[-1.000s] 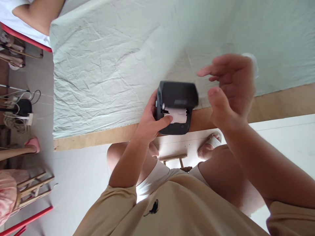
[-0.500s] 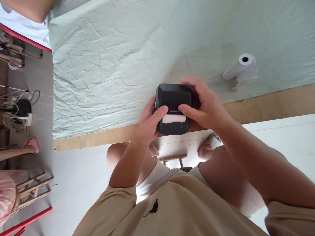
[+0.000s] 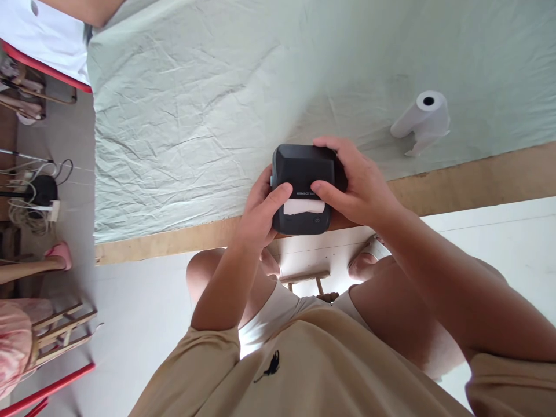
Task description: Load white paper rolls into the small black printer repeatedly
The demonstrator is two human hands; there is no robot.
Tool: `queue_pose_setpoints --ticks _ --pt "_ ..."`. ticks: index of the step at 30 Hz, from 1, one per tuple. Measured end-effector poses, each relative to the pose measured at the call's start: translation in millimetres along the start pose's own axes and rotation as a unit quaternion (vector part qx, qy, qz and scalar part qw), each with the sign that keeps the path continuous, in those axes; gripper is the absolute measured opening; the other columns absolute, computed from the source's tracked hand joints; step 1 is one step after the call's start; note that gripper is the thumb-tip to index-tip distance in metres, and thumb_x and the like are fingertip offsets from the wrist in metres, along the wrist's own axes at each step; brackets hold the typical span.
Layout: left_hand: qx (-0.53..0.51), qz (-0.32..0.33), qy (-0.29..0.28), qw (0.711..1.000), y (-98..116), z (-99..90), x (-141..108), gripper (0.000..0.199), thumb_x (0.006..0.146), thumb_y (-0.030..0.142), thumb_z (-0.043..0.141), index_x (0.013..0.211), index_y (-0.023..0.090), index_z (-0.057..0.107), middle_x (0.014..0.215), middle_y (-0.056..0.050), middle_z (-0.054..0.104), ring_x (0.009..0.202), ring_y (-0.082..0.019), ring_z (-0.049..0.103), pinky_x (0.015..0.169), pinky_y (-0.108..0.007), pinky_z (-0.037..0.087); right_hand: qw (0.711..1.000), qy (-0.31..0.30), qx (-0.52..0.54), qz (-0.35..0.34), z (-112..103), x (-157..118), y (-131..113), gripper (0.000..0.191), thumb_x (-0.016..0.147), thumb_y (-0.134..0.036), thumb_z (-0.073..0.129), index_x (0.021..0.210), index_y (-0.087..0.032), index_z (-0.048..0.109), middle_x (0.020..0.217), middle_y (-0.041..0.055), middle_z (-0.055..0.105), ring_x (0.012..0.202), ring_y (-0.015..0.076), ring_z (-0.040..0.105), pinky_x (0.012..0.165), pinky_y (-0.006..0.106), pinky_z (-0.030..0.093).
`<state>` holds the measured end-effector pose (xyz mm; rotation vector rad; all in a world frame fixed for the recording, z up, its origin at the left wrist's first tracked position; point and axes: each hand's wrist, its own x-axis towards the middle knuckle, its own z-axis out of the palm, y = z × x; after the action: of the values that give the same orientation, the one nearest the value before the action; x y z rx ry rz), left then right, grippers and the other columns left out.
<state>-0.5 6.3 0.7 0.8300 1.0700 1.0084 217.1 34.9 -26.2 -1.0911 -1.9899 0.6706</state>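
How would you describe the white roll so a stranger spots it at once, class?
Start at the pale green cloth. Beyond the right hand, up and to the right in the picture, is the white roll. Its dark round core and loose flap distinguish it from the boxy black device.

You are holding a black, round-cornered device between your left hand and right hand, its lid sitting closed and pale lettering showing between your thumb tips. Just bodyward of them, a white paper strip is poking out, its free edge running unevenly.
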Motion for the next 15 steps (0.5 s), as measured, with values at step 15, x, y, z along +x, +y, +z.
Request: queue_pose_setpoints --ticks 15 --pt "-0.001 0.035 0.02 0.999 -1.8 6.1 3.6 0.069 0.073 0.077 0.097 0.115 0.026 0.078 0.11 -0.009 0.084 0.146 -0.046 0.071 0.093 -0.049 0.071 0.998 -0.011 -0.038 0.049 -1.4 6.5 -6.3 0.049 0.106 -0.044 0.067 0.152 -0.032 0.057 0.147 0.0064 0.077 0.128 0.0286 0.077 0.11 0.046 0.067"
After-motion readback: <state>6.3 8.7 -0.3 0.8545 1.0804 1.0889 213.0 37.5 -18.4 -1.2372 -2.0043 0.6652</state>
